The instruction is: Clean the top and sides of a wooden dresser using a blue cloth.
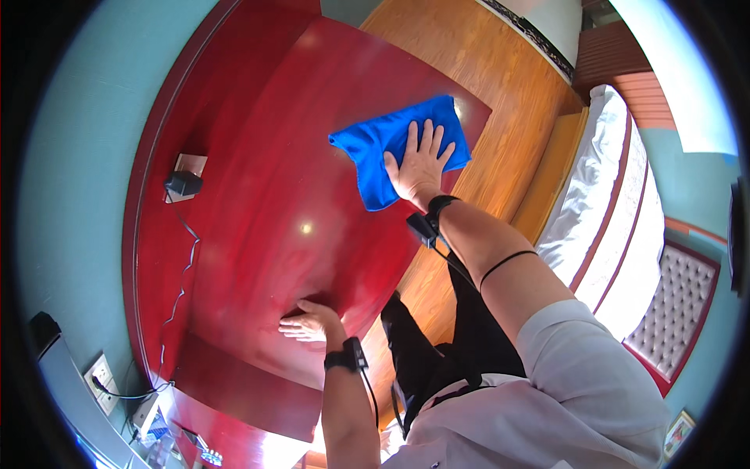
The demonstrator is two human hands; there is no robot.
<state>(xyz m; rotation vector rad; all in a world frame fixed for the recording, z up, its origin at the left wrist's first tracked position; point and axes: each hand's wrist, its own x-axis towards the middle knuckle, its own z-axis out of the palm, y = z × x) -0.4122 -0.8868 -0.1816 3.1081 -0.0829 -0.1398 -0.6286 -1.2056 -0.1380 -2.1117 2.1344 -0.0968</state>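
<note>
A blue cloth (375,146) lies spread, with a few folds, on a glossy dark red desk top (263,193), near its right edge. Flat on the cloth is my right hand (420,167), palm down and fingers spread; it presses the cloth without gripping it. My left hand (309,322) rests palm down on the bare red surface nearer to me, holding nothing. Each wrist wears a black strap with a small device, the right one (423,227) and the left one (353,353), and a cable runs from each.
A black power adapter (184,183) is plugged into a socket in the red back panel, its cord (187,264) trailing along it. Wood-grain flooring (498,117) runs beside the desk. To the right stands a bed with white bedding (615,234). A wall socket (102,384) holds a plug.
</note>
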